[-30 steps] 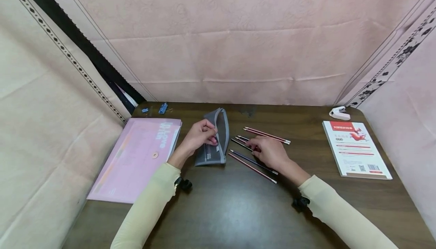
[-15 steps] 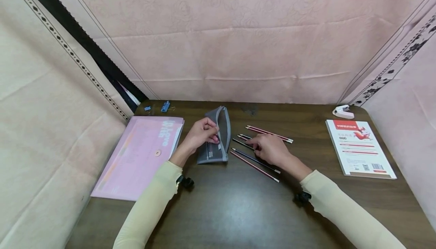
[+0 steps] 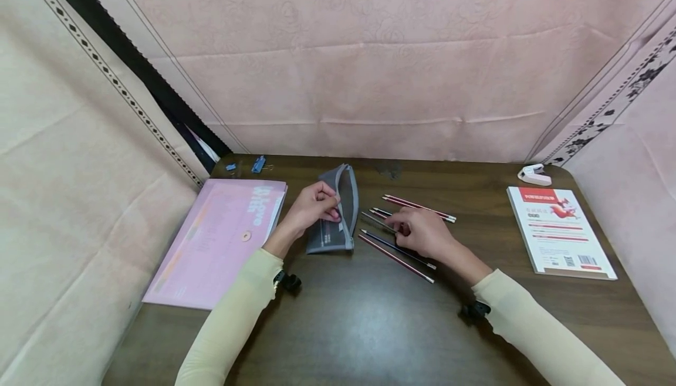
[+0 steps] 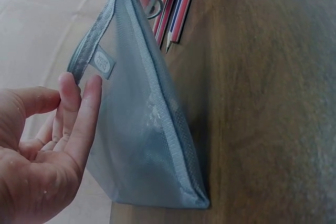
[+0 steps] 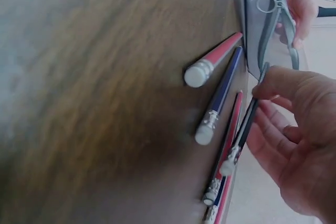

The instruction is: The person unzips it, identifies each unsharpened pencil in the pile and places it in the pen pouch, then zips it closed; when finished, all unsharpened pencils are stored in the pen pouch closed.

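Near edge, bottom of frame: L sleeve [image 3: 232, 321] and R sleeve [image 3: 538, 327], both pale, w/ black wrist units strapped on. Bare brown desk [image 3: 359, 327] btwn.

Next up, mid-frame: near red pencil [image 3: 396, 258], then blue pencil [image 3: 385, 243] roughly alongside, both slanting w/ tips toward upper L. R hand [image 3: 419, 232] just beyond, pinching black pencil [image 5: 244, 129] btwn thumb & fingers; can't tell if its eraser end is off the desk. More pencils run under that hand, so exact count blocked in head view. Far red pencils [image 3: 419, 208] lie past it, white eraser ends to the R.

Containers: pouch [image 4: 131, 145] at center frame, just L of the pencil tips, mouth gaping toward the R. L hand [image 3: 314, 207] pinches its rim, covering part of the near panel. Contents: can't tell. Pink folder [image 3: 211, 245] L of frame, round button on front, pale sheet edges showing along R side.

Farther: white book [image 3: 562, 239] at R, red band on top, red animal pic. White stapler [image 3: 535, 175] right behind it. Larger blue clip [image 3: 258, 164] & small blue clip [image 3: 230, 167] behind folder, upper L of desk. Pink cloth [image 3: 338, 81] backs the lot.

Pouch looks: gray-blue, semi-see-through, ribbed zip tape, ring pull [image 4: 161, 4], small gray label w/ pale oval. Black pencil: dark barrel, silvery ferrule, whitish eraser.
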Demonstrator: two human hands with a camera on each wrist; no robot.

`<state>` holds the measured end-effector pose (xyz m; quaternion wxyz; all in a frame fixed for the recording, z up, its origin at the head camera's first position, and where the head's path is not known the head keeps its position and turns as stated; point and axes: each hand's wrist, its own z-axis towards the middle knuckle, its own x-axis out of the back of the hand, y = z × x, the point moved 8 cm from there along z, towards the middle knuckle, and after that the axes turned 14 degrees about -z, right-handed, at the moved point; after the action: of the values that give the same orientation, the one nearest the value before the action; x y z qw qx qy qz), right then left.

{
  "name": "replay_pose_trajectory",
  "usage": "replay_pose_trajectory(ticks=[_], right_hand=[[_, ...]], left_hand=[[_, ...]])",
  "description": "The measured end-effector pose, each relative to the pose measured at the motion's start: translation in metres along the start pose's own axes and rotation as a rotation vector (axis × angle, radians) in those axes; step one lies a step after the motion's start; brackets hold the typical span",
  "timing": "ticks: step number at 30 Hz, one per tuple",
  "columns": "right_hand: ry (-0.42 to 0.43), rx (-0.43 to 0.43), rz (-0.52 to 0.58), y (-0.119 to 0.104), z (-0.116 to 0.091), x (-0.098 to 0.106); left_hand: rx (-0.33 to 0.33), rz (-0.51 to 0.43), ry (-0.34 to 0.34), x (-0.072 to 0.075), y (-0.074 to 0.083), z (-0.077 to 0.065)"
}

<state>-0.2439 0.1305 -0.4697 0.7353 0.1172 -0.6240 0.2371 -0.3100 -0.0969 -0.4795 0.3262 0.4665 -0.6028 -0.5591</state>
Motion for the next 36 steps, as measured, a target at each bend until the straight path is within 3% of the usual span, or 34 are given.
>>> replay_pose_trajectory(ticks=[8, 12, 20, 24, 28, 31, 36], right_hand=[[0.061, -0.013, 0.213, 0.002, -0.003, 0.02], [0.096, -0.053, 0.387, 0.003, 0.004, 0.029], [0.188, -0.198, 1.037, 0.0, 0.032, 0.032], [0.256, -0.254, 1.249, -0.004, 0.047, 0.027], [0.331, -0.34, 1.353, -0.007, 0.057, 0.017], [0.362, -0.406, 1.354, -0.012, 0.059, 0.01], [0.264, -0.495, 1.279, -0.024, 0.061, -0.009]], left_hand=[[0.002, -0.004, -0.002, 0.001, -0.001, -0.001], [0.002, -0.012, 0.0, 0.003, 0.0, -0.003], [0.006, -0.004, -0.007, 0.003, 0.001, -0.004], [0.006, -0.001, -0.006, 0.0, 0.0, -0.004], [0.009, -0.001, -0.011, -0.005, -0.002, -0.002], [0.0, 0.007, -0.013, -0.007, -0.002, 0.001], [-0.007, 0.01, -0.001, -0.01, 0.0, 0.004]])
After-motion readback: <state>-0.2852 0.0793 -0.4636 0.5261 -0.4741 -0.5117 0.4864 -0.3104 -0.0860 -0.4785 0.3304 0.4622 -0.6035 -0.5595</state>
